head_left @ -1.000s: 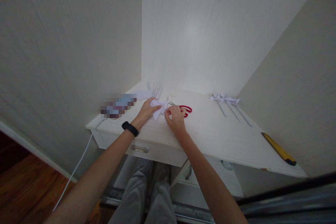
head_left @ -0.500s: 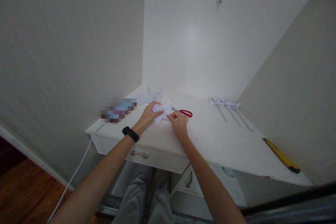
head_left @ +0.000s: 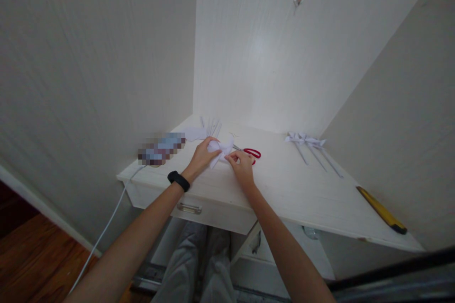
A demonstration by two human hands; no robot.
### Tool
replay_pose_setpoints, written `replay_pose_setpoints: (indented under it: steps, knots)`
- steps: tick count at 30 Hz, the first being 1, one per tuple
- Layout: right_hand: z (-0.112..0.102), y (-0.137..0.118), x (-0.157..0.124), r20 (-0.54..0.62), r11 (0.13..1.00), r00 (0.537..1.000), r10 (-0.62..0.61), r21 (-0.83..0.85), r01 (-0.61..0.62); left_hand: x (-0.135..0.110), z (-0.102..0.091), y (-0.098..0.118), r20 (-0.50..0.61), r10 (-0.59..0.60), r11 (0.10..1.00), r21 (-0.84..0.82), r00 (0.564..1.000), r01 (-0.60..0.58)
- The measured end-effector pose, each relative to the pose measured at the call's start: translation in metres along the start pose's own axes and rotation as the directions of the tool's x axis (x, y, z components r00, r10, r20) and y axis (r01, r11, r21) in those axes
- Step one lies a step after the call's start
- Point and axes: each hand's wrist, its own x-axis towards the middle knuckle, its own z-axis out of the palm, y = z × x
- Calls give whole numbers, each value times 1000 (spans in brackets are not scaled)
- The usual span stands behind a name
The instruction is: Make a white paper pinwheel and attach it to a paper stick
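Note:
My left hand (head_left: 204,155), with a black band on its wrist, grips the left side of a folded white paper pinwheel (head_left: 226,146) between thumb and fingers. On the other side, the fingertips of my right hand (head_left: 242,165) are pinched together at the pinwheel's middle. Its paper blades curl up and stick out between the hands. Whatever lies under the right fingertips is hidden. Just behind the right hand lie red-handled scissors (head_left: 253,152), partly covered by it.
Several thin sticks (head_left: 213,128) and white paper (head_left: 195,133) lie at the back left, beside a blurred-out device (head_left: 161,149) with a white cable (head_left: 106,227). Paper pinwheels on sticks (head_left: 306,140) rest at the right. A yellow cutter knife (head_left: 380,208) lies near the desk's (head_left: 302,194) right end.
Both hands stay almost in place on the pinwheel. Its upper blade looks slightly more curled and shifted a little to the right. Nothing else has visibly moved.

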Motion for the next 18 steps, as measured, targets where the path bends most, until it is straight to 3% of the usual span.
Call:
replay_pose_setpoints:
  steps: [5,18]
  knots:
    - [2,2,-1,-15,997,997,-72,-15,72,-1,0,4,34,12,999,30,999,-13]
    - [5,2,-1,-39,999,998,-43,-25,42,-1,1,2,80,29,1000,-9,996,-28]
